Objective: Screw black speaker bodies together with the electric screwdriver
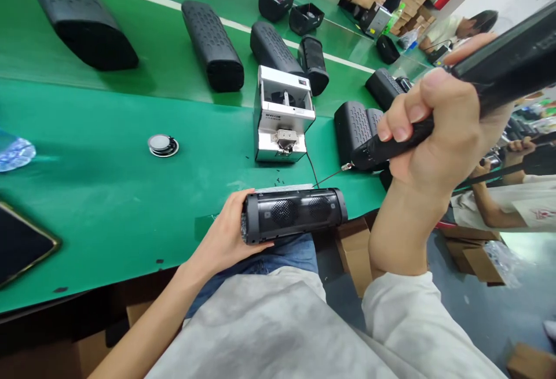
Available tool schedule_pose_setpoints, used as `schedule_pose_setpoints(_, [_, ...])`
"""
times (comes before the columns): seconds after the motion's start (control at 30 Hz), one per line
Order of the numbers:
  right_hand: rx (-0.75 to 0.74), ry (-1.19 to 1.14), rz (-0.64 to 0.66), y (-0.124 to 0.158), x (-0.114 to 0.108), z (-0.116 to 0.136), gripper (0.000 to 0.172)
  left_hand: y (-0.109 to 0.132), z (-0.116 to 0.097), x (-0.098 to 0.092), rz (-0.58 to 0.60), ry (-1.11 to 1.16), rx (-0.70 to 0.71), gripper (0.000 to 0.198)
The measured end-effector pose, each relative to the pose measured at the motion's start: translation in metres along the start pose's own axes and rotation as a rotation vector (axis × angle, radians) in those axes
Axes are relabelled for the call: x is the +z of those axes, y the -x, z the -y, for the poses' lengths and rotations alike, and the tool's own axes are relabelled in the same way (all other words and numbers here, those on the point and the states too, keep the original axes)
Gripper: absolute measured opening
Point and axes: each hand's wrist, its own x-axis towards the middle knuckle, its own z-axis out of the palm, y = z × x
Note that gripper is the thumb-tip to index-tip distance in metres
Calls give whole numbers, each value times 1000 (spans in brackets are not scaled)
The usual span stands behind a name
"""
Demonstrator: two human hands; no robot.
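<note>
My left hand (226, 234) is wrapped round the left end of a black cylindrical speaker body (293, 214), held lying sideways at the green table's front edge with its two round drivers facing up. My right hand (434, 130) is closed round a black electric screwdriver (460, 101), raised above and to the right of the speaker. The screwdriver's thin bit (334, 175) points down-left toward the table just behind the speaker. A white screw feeder box (282, 115) stands on the table right behind the speaker.
Several black speaker housings (212, 46) lie across the green table (108, 205), with a small round driver (163, 145) at the left and two black open trays (276, 1) at the back. Other people work at the far right. Cardboard boxes (356, 251) sit under the table edge.
</note>
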Motion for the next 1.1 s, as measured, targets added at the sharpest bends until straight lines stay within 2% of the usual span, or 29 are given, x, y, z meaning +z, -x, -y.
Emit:
schedule_pose_setpoints(0.23, [16, -49, 31, 5, 1, 5, 18, 0, -1, -1, 2, -6, -12, 99])
schedule_pose_setpoints(0.4, [36, -139, 145, 22, -4, -17, 18, 1, 0, 1, -4, 3, -21, 100])
schedule_pose_setpoints(0.53, [50, -108, 72, 44, -8, -36, 20, 1, -1, 0, 4, 21, -37, 100])
schedule_pose_setpoints(0.63, [14, -95, 77, 53, -10, -37, 21, 0, -4, -2, 21, 25, -40, 97])
schedule_pose_setpoints(0.83, [-36, -161, 138, 54, -12, -34, 26, -1, -8, -6, 43, 31, -62, 97])
schedule_pose_setpoints(1.03, [3, -134, 120, 53, -16, -41, 21, 0, -5, -3, 42, 23, -50, 100])
schedule_pose_setpoints(1.1, [60, -131, 153, 47, -17, -39, 21, -1, -5, -2, 30, 13, -33, 101])
